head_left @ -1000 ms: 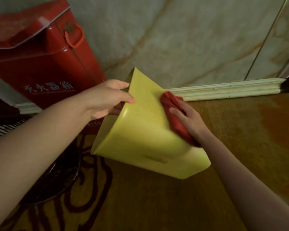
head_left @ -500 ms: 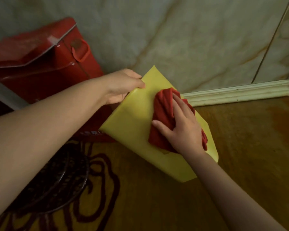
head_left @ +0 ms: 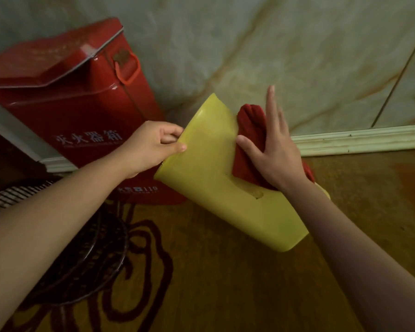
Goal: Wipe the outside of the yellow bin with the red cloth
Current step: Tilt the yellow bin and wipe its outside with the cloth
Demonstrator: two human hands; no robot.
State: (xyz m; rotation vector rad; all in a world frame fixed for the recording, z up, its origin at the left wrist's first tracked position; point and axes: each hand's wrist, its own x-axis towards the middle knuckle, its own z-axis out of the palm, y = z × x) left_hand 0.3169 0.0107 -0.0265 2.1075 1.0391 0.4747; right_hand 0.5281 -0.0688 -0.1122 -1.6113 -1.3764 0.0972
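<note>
I see pale marbled wall [head_left: 261, 44], white skirting board [head_left: 359, 138] along base, brown carpet [head_left: 225, 283] with dark swirl pattern. Red metal box [head_left: 77, 111] against wall, left. Dim light.

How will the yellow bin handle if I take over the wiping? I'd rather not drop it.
Probably light: the left hand holds the tilted yellow bin up by a pinch at its edge. Its glossy wall looks slippery, so grip the rim. It seems stiff enough, keeping its shape where the right hand presses the red cloth against it.
</note>
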